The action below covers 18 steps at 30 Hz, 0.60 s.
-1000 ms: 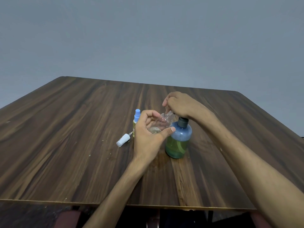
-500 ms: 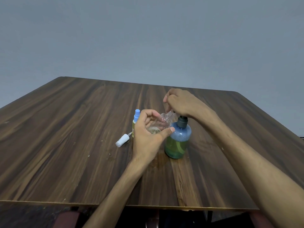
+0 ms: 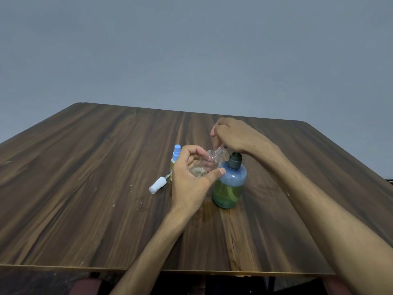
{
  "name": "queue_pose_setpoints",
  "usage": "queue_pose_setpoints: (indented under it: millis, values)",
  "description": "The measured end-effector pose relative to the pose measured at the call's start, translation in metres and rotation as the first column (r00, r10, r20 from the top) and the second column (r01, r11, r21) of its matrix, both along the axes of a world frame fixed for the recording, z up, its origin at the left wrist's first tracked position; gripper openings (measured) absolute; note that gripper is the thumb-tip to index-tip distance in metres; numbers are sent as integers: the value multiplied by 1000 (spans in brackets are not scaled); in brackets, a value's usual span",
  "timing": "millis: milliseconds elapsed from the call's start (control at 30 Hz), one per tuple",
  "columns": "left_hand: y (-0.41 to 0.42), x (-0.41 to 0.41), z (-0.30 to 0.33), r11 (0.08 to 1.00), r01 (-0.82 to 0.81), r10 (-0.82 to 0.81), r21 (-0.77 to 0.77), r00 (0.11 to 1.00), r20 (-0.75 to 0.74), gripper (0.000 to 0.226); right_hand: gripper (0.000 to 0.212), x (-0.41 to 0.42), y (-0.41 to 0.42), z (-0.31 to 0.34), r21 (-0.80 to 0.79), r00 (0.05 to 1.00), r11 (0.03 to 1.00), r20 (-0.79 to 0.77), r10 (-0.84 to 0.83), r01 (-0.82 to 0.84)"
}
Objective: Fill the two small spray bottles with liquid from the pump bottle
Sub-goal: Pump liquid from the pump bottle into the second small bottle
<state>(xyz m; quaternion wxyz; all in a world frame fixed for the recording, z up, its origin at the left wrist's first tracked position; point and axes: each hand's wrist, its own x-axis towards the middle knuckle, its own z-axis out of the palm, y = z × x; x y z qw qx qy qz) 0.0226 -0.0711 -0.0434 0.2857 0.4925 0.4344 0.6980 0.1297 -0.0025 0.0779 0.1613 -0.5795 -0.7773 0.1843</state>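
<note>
At frame centre, the left hand (image 3: 189, 184) grips a tilted clear plastic spray bottle (image 3: 209, 161) beside the upright blue-green pump bottle (image 3: 229, 184) on the dark wooden counter (image 3: 85, 167); the right hand (image 3: 234, 135) pinches something at its threaded neck.

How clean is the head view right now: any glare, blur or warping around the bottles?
Head view: dim, even light, no glare; the clear spray bottle in the left hand is faint and hard to read; wide-angle lens splays the table edges; the right hand looks slightly soft.

table (image 3: 89, 188): dark wood grain, pale specks on top | wall (image 3: 191, 50): plain grey; behind table
</note>
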Motion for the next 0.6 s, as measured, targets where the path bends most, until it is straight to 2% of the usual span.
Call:
queue_pose_setpoints:
  millis: [133,233,333,433,500,600]
  values:
    - [1,0,-1,1000,5,-5,-4,1000,19,47,37,1,6,-7,-46,1000,999,3,6,-5]
    - [0,0,-1,1000,12,-12,1,1000,18,47,35,2,6,-5,-32,1000,999,-18,11,-12]
    - [2,0,-2,1000,10,-10,-1,1000,11,47,39,-2,5,-5,-97,1000,995,-11,4,-5]
    - [1,0,-2,1000,5,-5,-2,1000,11,47,39,-1,3,-3,-60,999,998,36,17,-14]
    - [1,0,-2,1000,11,-11,1,1000,16,47,34,1,6,-2,-13,1000,1000,11,5,-4]
    - [3,0,-3,1000,11,-11,-4,1000,9,47,38,0,7,-5,-42,1000,999,-7,4,-4]
